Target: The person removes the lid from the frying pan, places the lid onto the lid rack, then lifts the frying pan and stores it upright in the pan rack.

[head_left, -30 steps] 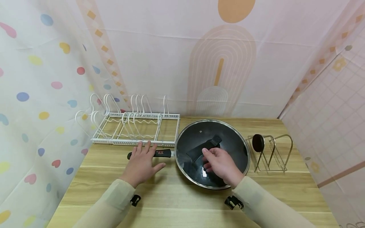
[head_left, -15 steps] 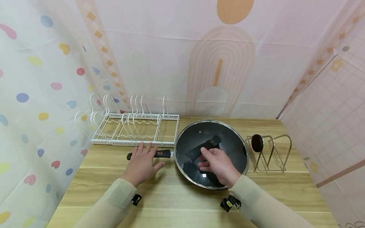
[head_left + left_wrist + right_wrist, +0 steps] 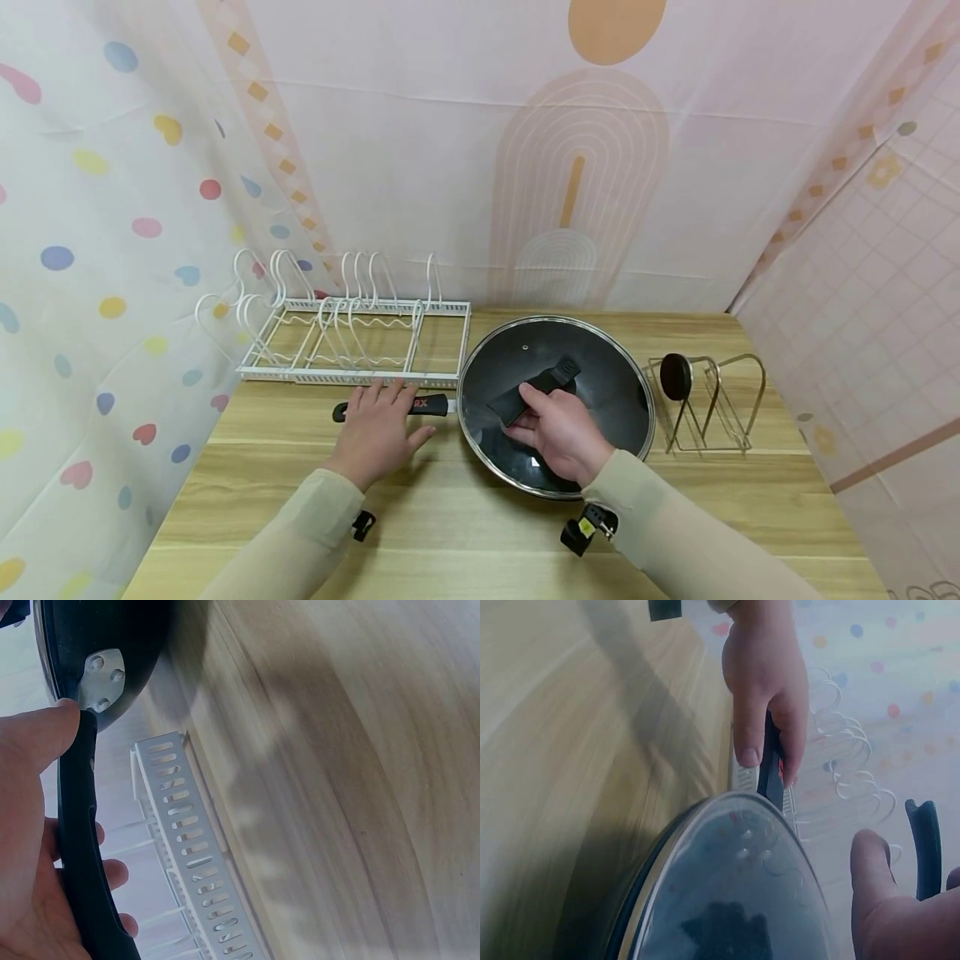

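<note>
Currently, left grip rests across the black pan handle, left of centre in the head view, fingers extended. Right grip is not closed: thumb shows apart from the lid knob in the right wrist view. Glass lid sits on pan, just right of centre, on tabletop.

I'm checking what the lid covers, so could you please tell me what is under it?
A black pan sits beneath the lid, its handle reaching out to the left. The pan's inside cannot be made out clearly: reflections and the right hand obscure parts.
</note>
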A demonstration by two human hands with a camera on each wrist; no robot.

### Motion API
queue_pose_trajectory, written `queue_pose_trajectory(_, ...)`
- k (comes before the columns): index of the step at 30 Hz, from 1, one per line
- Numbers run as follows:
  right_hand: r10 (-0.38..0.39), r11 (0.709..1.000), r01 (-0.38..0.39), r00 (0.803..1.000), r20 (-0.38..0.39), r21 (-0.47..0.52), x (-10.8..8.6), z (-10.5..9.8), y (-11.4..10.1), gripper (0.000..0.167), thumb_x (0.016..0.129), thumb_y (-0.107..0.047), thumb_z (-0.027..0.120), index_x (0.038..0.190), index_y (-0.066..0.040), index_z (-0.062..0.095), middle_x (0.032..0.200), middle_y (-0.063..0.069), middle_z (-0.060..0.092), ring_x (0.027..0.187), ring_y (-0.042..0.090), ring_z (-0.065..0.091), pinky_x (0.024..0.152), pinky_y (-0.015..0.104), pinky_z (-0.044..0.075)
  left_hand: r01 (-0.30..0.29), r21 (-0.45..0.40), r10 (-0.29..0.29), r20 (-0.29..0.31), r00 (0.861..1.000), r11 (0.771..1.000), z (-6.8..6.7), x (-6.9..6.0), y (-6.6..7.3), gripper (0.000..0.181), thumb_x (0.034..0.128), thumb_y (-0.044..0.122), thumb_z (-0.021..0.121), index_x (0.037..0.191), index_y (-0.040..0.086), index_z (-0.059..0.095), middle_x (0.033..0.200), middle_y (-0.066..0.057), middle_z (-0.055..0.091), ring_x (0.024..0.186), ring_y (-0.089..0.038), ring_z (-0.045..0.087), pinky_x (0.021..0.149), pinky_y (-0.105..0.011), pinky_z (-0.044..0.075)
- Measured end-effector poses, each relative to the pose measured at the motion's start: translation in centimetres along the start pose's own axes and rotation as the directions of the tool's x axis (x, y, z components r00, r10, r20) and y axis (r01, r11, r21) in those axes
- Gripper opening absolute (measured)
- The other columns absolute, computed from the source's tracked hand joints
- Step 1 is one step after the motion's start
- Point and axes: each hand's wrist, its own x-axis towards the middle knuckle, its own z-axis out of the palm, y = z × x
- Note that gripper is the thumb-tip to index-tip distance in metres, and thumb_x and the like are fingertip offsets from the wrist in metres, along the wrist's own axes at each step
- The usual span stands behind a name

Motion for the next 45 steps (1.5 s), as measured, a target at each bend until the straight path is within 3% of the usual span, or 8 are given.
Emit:
queue_pose_trajectory(7,0.003,0.993,0.004,0.998,-0.059,0.114,0.5,0.9,0.1,0.053,0.112,-0.012,0.05,0.153,0.01,0.025,0.146,0.03,0.057,0.12,0.028,0.068,0.116,0.055,0.045,-0.003,0.006,0.003,-0.024,1.0,1.0,0.3,0.0,0.1,0.078,0.0958,0.06,0.068,0.152,0.009,0.054,0.156,-0.018,0.054,0.147,-0.05,0.042,0.121,-0.069,0.029)
queue_pose_trajectory(12,-0.002,0.993,0.008,0.999,-0.048,0.114,0.7,0.9,0.2,0.058,0.112,-0.008,0.047,0.157,0.011,0.018,0.153,0.033,0.051,0.141,0.042,0.053,0.113,0.048,0.05,-0.008,0.017,0.008,-0.045,0.999,1.0,0.7,0.1,0.0,0.079,0.0942,0.06,0.07,0.153,0.01,0.053,0.155,-0.018,0.055,0.146,-0.05,0.043,0.119,-0.069,0.03)
queue_pose_trajectory(18,-0.005,0.989,0.007,1.0,-0.016,0.145,0.9,0.7,0.1,0.059,0.112,-0.005,0.045,0.16,0.012,0.016,0.157,0.035,0.045,0.146,0.044,0.046,0.118,0.051,0.042,-0.004,0.016,0.005,-0.049,0.999,1.0,0.8,0.0,0.0,0.082,0.0937,0.06,0.071,0.155,0.01,0.051,0.155,-0.018,0.054,0.147,-0.051,0.042,0.12,-0.071,0.028)
queue_pose_trajectory(25,0.0,0.992,0.002,1.0,-0.021,0.13,0.9,0.7,0.0,0.051,0.111,-0.003,0.043,0.156,0.014,0.028,0.154,0.036,0.048,0.141,0.04,0.052,0.117,0.05,0.044,-0.007,0.017,0.008,-0.06,0.998,1.0,0.7,-0.1,0.1,0.082,0.093,0.06,0.072,0.155,0.01,0.051,0.155,-0.017,0.055,0.147,-0.051,0.043,0.119,-0.07,0.029)
queue_pose_trajectory(29,0.003,0.993,0.0,1.0,-0.03,0.12,0.9,0.7,-0.1,0.05,0.11,-0.004,0.045,0.154,0.015,0.03,0.153,0.035,0.048,0.141,0.039,0.053,0.11,0.044,0.053,-0.008,0.017,0.009,-0.064,0.998,1.0,0.7,-0.2,0.2,0.083,0.0928,0.06,0.072,0.155,0.009,0.051,0.154,-0.017,0.055,0.147,-0.051,0.043,0.119,-0.07,0.03)
queue_pose_trajectory(34,0.009,0.991,-0.004,0.999,-0.044,0.131,0.8,0.7,-0.2,0.057,0.109,-0.004,0.047,0.154,0.015,0.019,0.145,0.031,0.052,0.141,0.039,0.051,0.09,0.033,0.061,-0.008,0.023,0.009,-0.069,0.998,1.0,0.7,-0.2,0.3,0.082,0.0925,0.06,0.073,0.154,0.009,0.052,0.154,-0.017,0.055,0.146,-0.05,0.044,0.118,-0.071,0.03)
queue_pose_trajectory(38,0.021,0.99,-0.014,0.998,-0.052,0.143,0.7,0.6,-0.2,0.064,0.108,-0.004,0.047,0.155,0.013,0.006,0.138,0.027,0.052,0.138,0.039,0.053,0.083,0.03,0.062,-0.005,0.027,0.007,-0.07,0.998,1.0,0.8,-0.1,0.2,0.083,0.0924,0.061,0.072,0.154,0.009,0.053,0.154,-0.017,0.056,0.145,-0.05,0.045,0.118,-0.071,0.03)
queue_pose_trajectory(45,0.019,0.987,-0.009,0.998,-0.061,0.159,0.8,0.6,-0.1,0.063,0.106,-0.003,0.047,0.153,0.011,0.007,0.128,0.023,0.051,0.109,0.023,0.065,0.078,0.029,0.062,-0.005,0.026,0.007,-0.075,0.997,1.0,1.0,-0.1,0.1,0.082,0.0921,0.061,0.073,0.153,0.009,0.053,0.153,-0.017,0.056,0.145,-0.05,0.045,0.118,-0.07,0.03)
